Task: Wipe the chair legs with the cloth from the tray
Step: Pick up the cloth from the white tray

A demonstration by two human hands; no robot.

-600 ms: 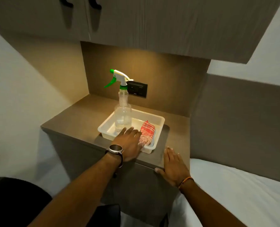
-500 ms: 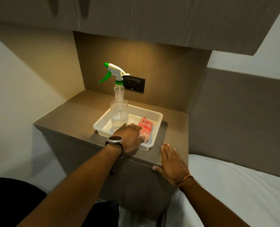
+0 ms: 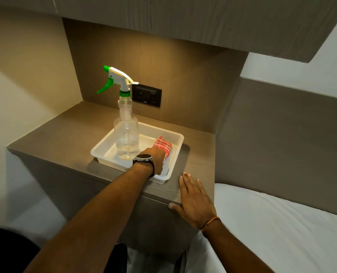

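The left hand [image 3: 157,159] reaches into the white tray [image 3: 178,137]. Its fingers curl down over the near end of the red checked cloth [image 3: 163,144], hidden behind the knuckles; whether they have clamped the fabric cannot be told. In the earlier frame these fingers lay flatter, spread over the tray's near rim; now the hand sits deeper in the tray and covers more of the cloth. The cloth lies folded in the right half of the tray, its far end beyond the fingertips. Just left of the hand stands the clear spray bottle [image 3: 126,134], upright, unchanged in position. A dark watch [image 3: 143,158] sits on the left wrist.

The right hand [image 3: 194,201] rests flat on the brown cabinet top [image 3: 65,131], fingers [image 3: 187,179] extended and slightly apart, thumb over the front edge, as before. It holds nothing. Right of this hand lies the white bed sheet [image 3: 282,229].
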